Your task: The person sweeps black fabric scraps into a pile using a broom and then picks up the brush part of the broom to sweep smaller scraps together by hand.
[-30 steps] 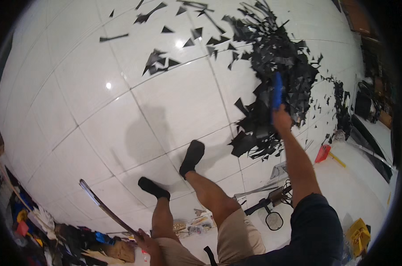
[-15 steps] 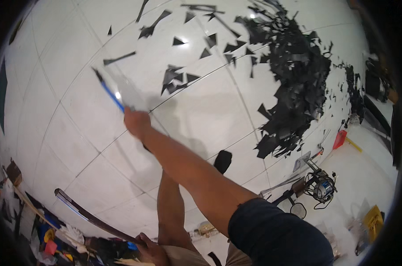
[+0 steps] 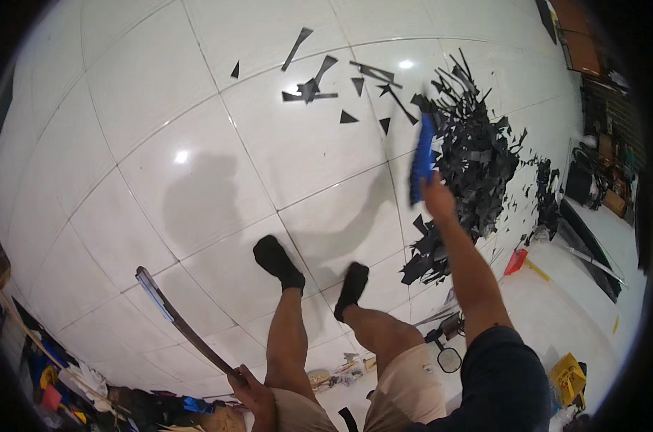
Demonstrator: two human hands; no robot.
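- Right hand: the arm is extended forward, with the fingers closed around the near end of a blue, elongated, brush-like tool with a dark fringe along its left edge; motion blur softens its detail.
- Position of the blue tool: at the left margin of a dense heap of thin, flat, black, angular scraps. Whether its fringe touches the floor cannot be told.
- Left hand: near the left thigh, clamped on the lower end of a long, slender, gently curved dark brown rod with a shiny pale strip near its far end. The rod slants up and to the left, well apart from the heap.
- Loose black triangles and strips: scattered to the left of the heap's upper part, on a glossy white tiled floor with dark joints.
- Two feet in black socks: on the tiles, left of the heap.
- Right side: a small red, flat-bladed implement with a yellow handle; lower down, a yellow box-like container.
- Lower left: a jumble of mixed coloured articles, too crowded to separate.
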